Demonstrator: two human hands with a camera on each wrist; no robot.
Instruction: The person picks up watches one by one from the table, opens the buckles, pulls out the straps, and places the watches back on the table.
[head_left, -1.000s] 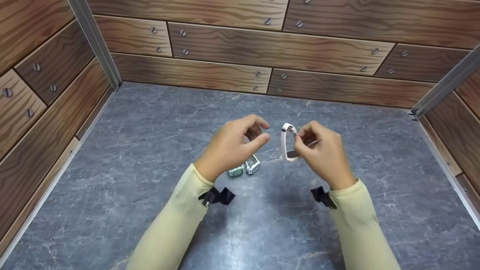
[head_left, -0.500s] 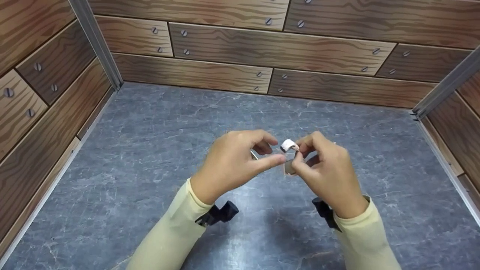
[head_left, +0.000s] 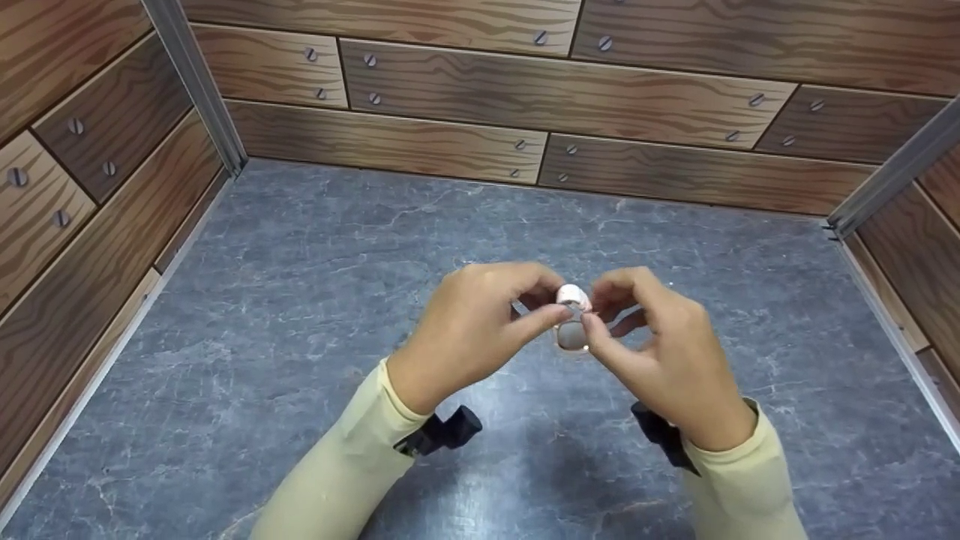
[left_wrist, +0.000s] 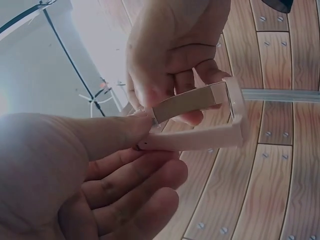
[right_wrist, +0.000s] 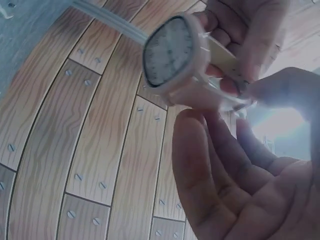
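A pale pink wristwatch [head_left: 572, 337] with a squarish dial is held up between both hands above the table. Its strap forms a loop, and the strap ends meet near the fingertips. My left hand [head_left: 480, 326] pinches the strap end with thumb and fingers, as the left wrist view shows on the watch band [left_wrist: 192, 139]. From the other side my right hand [head_left: 664, 345] pinches the strap too. In the right wrist view the watch face [right_wrist: 170, 51] has a dark-rimmed, light dial, slightly blurred.
A grey marbled tabletop [head_left: 337, 247] lies under the hands. Wood-patterned panels [head_left: 450, 82] with printed screws close off the back and sides, and metal posts [head_left: 196, 82] stand at the rear corners.
My left hand has moved right and now takes hold of the strap. My right hand has come lower with the watch. Two small watches seen earlier on the table are now hidden.
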